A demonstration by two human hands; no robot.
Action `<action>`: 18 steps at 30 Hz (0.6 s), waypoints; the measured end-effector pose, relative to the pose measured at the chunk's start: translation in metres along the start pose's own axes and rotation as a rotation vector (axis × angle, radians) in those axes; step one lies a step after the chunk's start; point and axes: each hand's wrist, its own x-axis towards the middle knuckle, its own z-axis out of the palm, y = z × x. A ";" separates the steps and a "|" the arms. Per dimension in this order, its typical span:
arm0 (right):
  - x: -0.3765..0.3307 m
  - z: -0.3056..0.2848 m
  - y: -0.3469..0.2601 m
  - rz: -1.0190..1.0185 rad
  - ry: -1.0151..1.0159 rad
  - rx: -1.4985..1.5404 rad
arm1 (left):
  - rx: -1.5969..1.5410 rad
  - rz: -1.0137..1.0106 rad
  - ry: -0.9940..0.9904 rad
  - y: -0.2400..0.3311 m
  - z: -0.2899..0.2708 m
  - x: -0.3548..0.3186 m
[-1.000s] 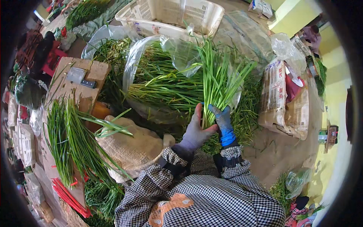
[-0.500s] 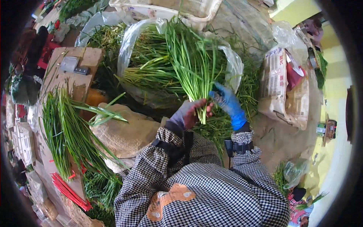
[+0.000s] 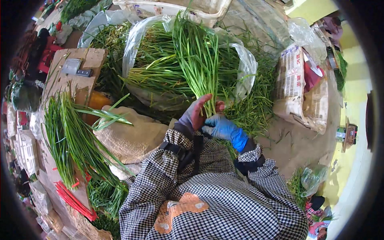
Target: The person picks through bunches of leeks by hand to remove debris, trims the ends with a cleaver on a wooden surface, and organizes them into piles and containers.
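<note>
Left hand in a grey-purple glove (image 3: 195, 114): clamped on a loose bunch of long, flat green leaves with pale stalks (image 3: 200, 66), thumb on the near side, fingertips showing past the right edge of the stalks. Bunch stands up and away from the grip, leaning a little left, leaf tips farthest out. Cut ends sit at the palm, mostly hidden by the hands.

Right hand in a blue glove (image 3: 223, 127): just below and right of the left, fingers curled in at the stalk ends. Can't tell if it pinches anything.

Around the grip: straight beyond it, a clear plastic bag (image 3: 249, 74), open, full of similar green stalks; the held leaves overhang it and hide part of the contents. Right, close by: loose green trimmings (image 3: 260, 106). Farther right: dirty white slatted plastic crate (image 3: 289, 80).

Left, next to the wrist: lumpy beige cloth sack (image 3: 128, 138), a few leaves across it. Past that: long dark-green leaf pile (image 3: 74, 136). Far left and beyond: steel cleaver with black handle (image 3: 72, 66) on a brown wooden board (image 3: 90, 58).

Nothing solid between hands and bag, only leaves.
</note>
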 end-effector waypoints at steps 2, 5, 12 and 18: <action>-0.001 -0.002 0.002 -0.004 -0.022 0.051 | 0.022 0.134 -0.128 -0.004 0.003 -0.005; -0.011 0.000 0.017 -0.002 -0.035 0.082 | 0.078 -0.006 0.025 0.000 -0.018 -0.002; -0.009 -0.008 0.041 -0.081 0.419 0.253 | 0.363 0.057 -0.095 0.000 -0.016 -0.003; 0.007 0.004 0.035 0.034 0.462 0.454 | 0.583 0.282 -0.276 -0.005 -0.038 0.004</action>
